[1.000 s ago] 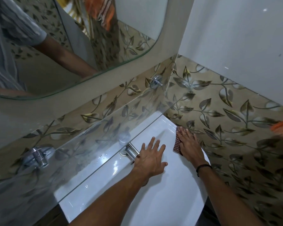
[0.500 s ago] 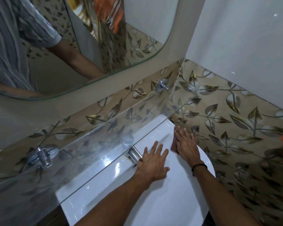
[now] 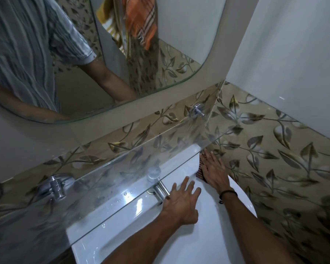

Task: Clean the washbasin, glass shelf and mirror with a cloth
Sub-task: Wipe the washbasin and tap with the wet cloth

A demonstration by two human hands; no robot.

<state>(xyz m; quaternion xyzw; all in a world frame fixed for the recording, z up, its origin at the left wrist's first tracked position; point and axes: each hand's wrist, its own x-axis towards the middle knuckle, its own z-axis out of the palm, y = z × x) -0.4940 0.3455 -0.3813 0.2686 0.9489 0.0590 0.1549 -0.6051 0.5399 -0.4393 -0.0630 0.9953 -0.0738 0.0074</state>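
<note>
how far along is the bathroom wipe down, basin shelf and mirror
Nothing can be called finished yet. In hand: the right hand presses the cloth on the washbasin rim at the wall corner; the left hand rests spread beside the tap. Left: droplets show on the glass shelf, and the mirror is untouched.

White washbasin [image 3: 122, 231] w/ checked cloth [image 3: 200, 168] on its right rim; water drops on glass shelf [image 3: 95, 187].
</note>
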